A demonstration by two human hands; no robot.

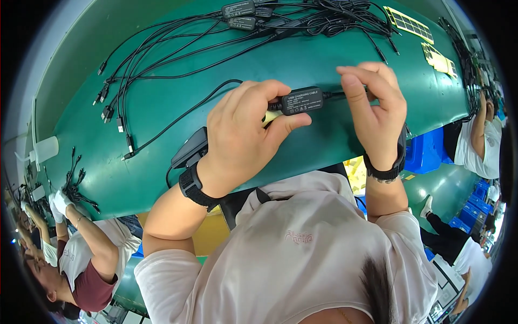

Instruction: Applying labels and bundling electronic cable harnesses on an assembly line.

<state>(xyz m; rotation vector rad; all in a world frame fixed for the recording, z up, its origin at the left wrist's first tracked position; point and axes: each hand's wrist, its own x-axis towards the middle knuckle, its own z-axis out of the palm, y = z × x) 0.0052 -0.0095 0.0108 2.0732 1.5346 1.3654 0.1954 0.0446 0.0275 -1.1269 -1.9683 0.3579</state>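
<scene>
Gripping black cable box (pixel 302 101) with left fingers (pixel 272 89), cord (pixel 335 94) with right fingers (pixel 354 89).

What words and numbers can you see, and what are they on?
Black rectangular plastic cable box, middle: white print and signs; wording not copied, smallest lines unclear.
Black plastic cable boxes, top: white print, too small.
Wearer's pale fabric shirt: pink lettering, unreadable.
Maroon-sleeved white fabric shirt, left: letters, blurred.

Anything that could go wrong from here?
1. The box sits at the fingertips of the left hand, so it might slip or twist.
2. The cable trailing left of that hand ends near other plugs, so it might snag.
</scene>
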